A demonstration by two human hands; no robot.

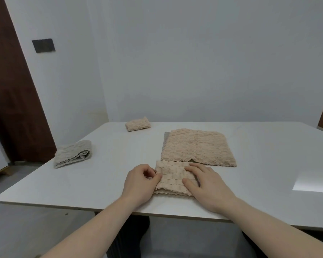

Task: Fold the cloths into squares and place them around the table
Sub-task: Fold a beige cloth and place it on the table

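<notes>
While the folded peach waffle-textured cloth (173, 178) sits at the near edge of the white bench (259, 164), the left hand (141, 183) pinches its left edge and the right hand (206, 185) lies flat on top, fingers straight. Best to square those layered edges before lifting. Just beyond, a flat peach cloth (197, 147) lies over a grey one, almost touching. A folded grey cloth (73, 153) sits left, a small folded peach cloth (137, 124) far left; spots along the right look free.
</notes>
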